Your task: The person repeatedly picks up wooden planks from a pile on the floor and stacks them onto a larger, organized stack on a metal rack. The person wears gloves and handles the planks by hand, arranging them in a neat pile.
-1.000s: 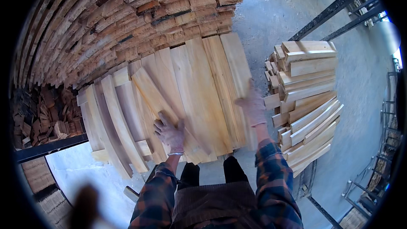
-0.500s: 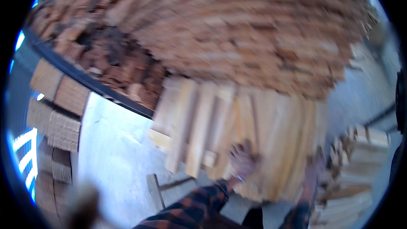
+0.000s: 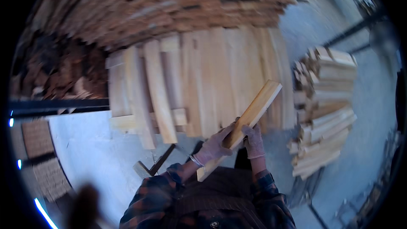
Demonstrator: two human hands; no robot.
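A pale wooden board (image 3: 258, 104) is tilted in front of my body, its far end up to the right and its near end by my waist. My left hand (image 3: 214, 147) is wrapped round its lower half from the left. Farther up, my right hand (image 3: 254, 142) grips the board's right edge. Both hands appear to wear light, thin gloves, and some fingers are hidden behind the wood. Just beyond lies a layer of pale boards (image 3: 216, 72) set side by side, with a loose board (image 3: 159, 93) lying on top at the left.
A tall stack of rough brown wood (image 3: 182, 10) rises behind the layer. Cut boards (image 3: 330, 114) are piled on a stand at the right. Bundled wood blocks (image 3: 46, 161) stand at the left. A dark metal rail (image 3: 59, 104) and a small frame leg (image 3: 161, 161) are nearby.
Both hands have come off the board layer and now hold a board close to my body. The view has shifted, showing more of the right-hand pile.
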